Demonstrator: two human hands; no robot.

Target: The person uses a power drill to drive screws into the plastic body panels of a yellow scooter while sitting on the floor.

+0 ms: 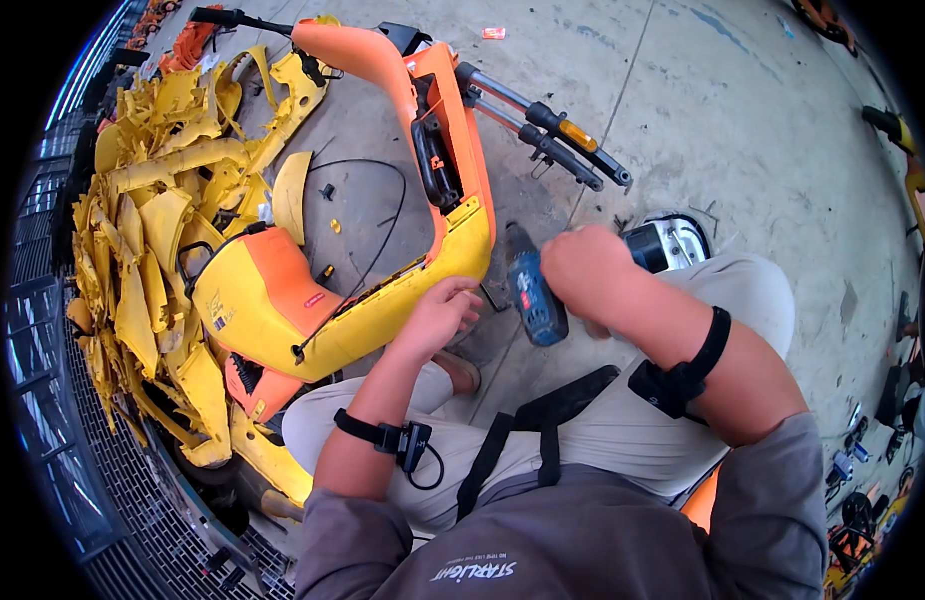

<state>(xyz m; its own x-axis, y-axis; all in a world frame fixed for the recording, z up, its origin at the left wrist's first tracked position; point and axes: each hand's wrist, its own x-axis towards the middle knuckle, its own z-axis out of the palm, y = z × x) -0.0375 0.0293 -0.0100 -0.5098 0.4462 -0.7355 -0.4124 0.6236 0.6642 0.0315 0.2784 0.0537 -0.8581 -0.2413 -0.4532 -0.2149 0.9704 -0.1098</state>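
Observation:
An orange and yellow scooter body (412, 310) lies on its side on the concrete floor in front of me. My left hand (444, 312) rests at the edge of its yellow lower panel, fingers loosely bent and apart, with nothing seen in them. Just to the right, my right hand (580, 268) grips a blue and black cordless drill (534, 296). The drill's nose points away from me, beside the panel, and its battery end is nearer my knees. Most of my right fingers are hidden behind the hand.
Yellow plastic panels (162, 230) are heaped along the left. Front fork tubes (547, 125) stick out on the far right of the scooter. A black cable (400, 190) curls across the floor. A silver and black part (672, 242) lies beyond my right knee. Parts litter the right edge.

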